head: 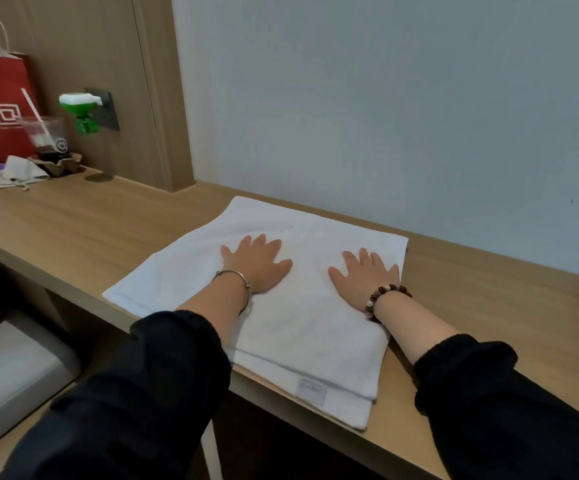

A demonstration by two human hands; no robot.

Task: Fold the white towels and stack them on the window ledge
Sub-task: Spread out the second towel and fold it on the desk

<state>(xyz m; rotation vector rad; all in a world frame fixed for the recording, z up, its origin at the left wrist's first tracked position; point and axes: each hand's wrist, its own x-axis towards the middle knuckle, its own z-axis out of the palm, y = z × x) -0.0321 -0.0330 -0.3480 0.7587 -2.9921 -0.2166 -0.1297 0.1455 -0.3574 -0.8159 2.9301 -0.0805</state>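
While pressing the folded white towel (301, 344) onto the wooden ledge (482, 306), holds left hand (258, 264) and right hand (367, 277) flat, fingers spread, palms down.

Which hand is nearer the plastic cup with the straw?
Left. The left hand lies flat on the white towel, on the side toward the plastic cup; the right hand lies flat farther right, beyond the left hand.
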